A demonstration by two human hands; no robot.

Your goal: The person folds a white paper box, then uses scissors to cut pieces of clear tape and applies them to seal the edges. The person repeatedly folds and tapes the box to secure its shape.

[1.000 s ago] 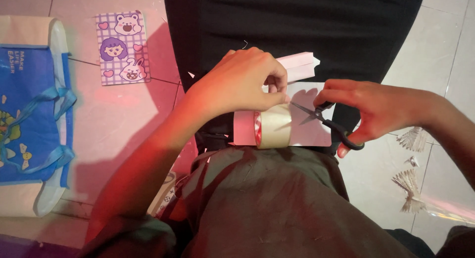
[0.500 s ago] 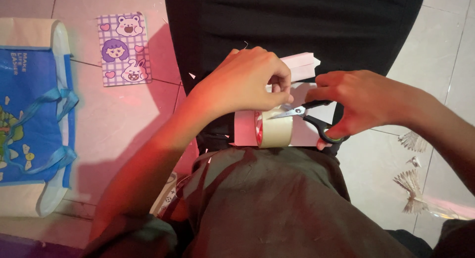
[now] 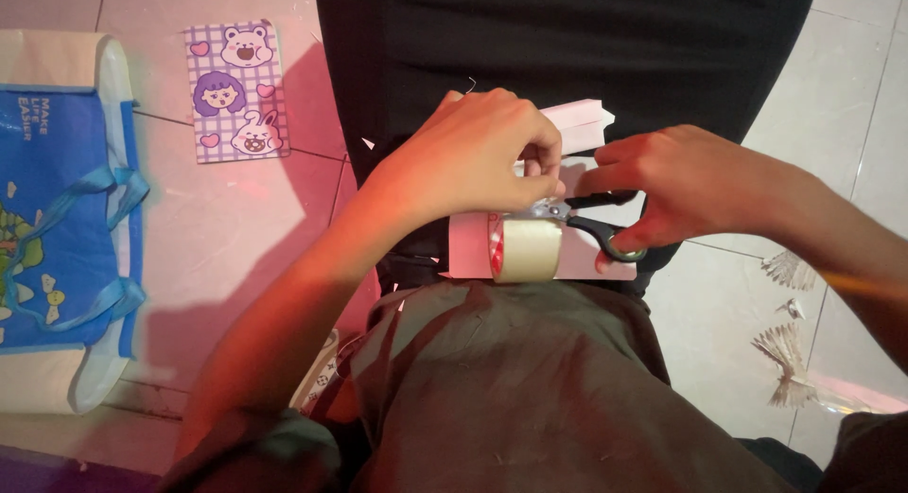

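Left hand (image 3: 473,157) pinches tape roll (image 3: 526,248) end (hidden); right hand (image 3: 686,181) grips scissors (image 3: 591,224).

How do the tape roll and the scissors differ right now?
The tape roll is round, beige and rests on the pale sheet; the scissors are long, metal-bladed and black-handled. The left hand pinches the tape's pulled end; the right hand grips the scissors. Both meet at the roll's top.

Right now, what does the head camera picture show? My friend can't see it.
A left hand pinches tape from a beige tape roll while the right hand works black-handled scissors at it, above a pink sheet on the person's lap. A blue bag and cartoon card lie on the tiled floor.
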